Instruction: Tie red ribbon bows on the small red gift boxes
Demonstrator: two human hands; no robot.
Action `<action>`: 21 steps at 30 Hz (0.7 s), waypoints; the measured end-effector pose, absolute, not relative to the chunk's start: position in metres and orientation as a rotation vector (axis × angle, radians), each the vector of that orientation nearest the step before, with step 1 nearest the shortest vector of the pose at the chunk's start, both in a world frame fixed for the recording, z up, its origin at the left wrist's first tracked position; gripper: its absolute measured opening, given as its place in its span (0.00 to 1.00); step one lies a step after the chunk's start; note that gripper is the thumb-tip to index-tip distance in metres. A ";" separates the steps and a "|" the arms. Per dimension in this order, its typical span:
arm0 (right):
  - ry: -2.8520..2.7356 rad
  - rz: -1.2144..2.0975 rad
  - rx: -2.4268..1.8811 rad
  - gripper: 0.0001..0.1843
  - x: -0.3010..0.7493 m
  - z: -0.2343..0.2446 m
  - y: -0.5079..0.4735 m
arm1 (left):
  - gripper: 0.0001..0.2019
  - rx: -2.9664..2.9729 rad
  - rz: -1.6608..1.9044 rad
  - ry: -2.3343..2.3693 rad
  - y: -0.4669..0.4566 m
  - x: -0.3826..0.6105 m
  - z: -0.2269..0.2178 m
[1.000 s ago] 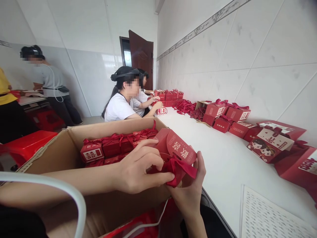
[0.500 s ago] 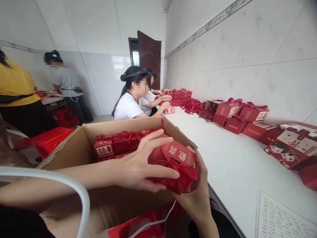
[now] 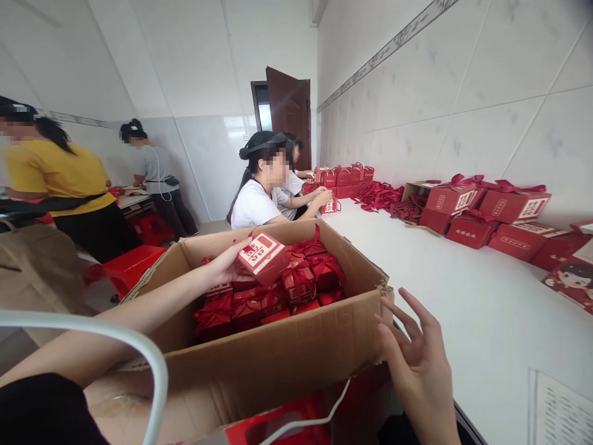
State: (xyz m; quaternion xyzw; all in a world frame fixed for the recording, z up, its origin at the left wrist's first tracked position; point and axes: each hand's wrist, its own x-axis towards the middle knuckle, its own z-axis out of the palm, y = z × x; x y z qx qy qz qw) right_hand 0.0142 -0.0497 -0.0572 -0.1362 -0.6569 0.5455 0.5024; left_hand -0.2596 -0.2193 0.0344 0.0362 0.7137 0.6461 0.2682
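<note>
My left hand (image 3: pixel 228 262) reaches into the cardboard box (image 3: pixel 296 340) and grips a small red gift box (image 3: pixel 262 256), held just above the red ribbon-tied boxes (image 3: pixel 278 290) packed inside. My right hand (image 3: pixel 417 358) hovers beside the carton's near right corner, fingers spread, holding nothing.
A white counter (image 3: pixel 445 296) runs along the tiled wall on the right, with more red gift boxes (image 3: pixel 482 213) and loose ribbons (image 3: pixel 377 196) at its back. A seated person in white (image 3: pixel 259 198) works further along. Two people stand at the left by red stools (image 3: pixel 130 266).
Both hands held the red box and its ribbon over the carton's corner. Now the left hand alone has carried it into the carton, and the right hand has let go and opened.
</note>
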 end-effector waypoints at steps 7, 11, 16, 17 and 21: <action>-1.569 1.155 -0.498 0.12 0.031 -0.062 -0.034 | 0.21 0.072 1.681 1.961 -0.229 -0.276 0.009; -1.621 1.063 -0.473 0.09 0.033 -0.066 -0.034 | 0.27 0.496 1.567 2.426 -0.232 -0.280 -0.013; -1.644 1.017 -0.453 0.08 0.035 -0.069 -0.035 | 0.30 0.855 1.232 2.833 -0.237 -0.275 -0.062; -1.649 1.010 -0.451 0.08 0.036 -0.069 -0.036 | 0.29 0.940 1.115 2.885 -0.236 -0.273 -0.072; -1.671 0.972 -0.446 0.08 0.037 -0.068 -0.036 | 0.25 1.103 0.987 2.929 -0.226 -0.274 -0.094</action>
